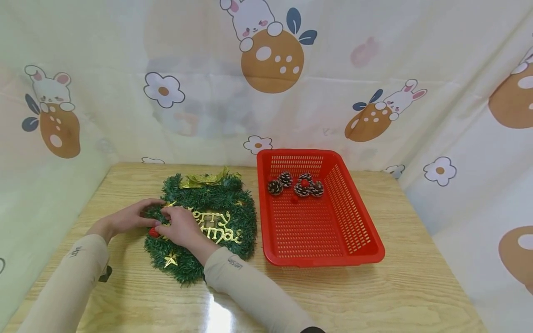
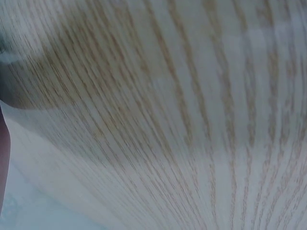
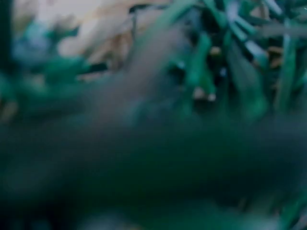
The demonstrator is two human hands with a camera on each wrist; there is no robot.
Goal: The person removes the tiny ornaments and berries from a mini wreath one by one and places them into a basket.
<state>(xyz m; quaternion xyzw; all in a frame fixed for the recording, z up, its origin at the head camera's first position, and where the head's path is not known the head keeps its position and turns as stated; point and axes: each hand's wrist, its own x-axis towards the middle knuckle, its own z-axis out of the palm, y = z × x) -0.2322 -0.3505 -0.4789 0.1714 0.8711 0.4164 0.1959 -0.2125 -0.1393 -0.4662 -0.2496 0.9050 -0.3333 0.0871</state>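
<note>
A green tinsel Christmas wreath point(image 1: 245, 217) lies flat on the table, with gold "Merry Christmas" lettering point(image 1: 222, 234), a gold bow point(image 1: 204, 179) and gold stars, one star point(image 1: 171, 260) at its lower left. My left hand point(image 1: 135, 216) curves over the wreath's left side, thumb and fingers bent around the greenery. Facing it, my right hand point(image 1: 181, 225) has its fingers bent into the same spot, thumb tip right at a small red ball point(image 1: 154, 232). What lies between its fingertips is hidden, so I cannot tell whether it grips anything. Blurred green tinsel point(image 3: 201, 67) fills the right wrist view.
Right of the wreath stands a red plastic basket point(image 1: 266, 222) holding several pine cones point(image 1: 275, 187) and a red ball point(image 1: 294, 200). Wood-grain table point(image 1: 399, 277) lies around them. A patterned cloth point(image 1: 208, 115) hangs behind and at the sides.
</note>
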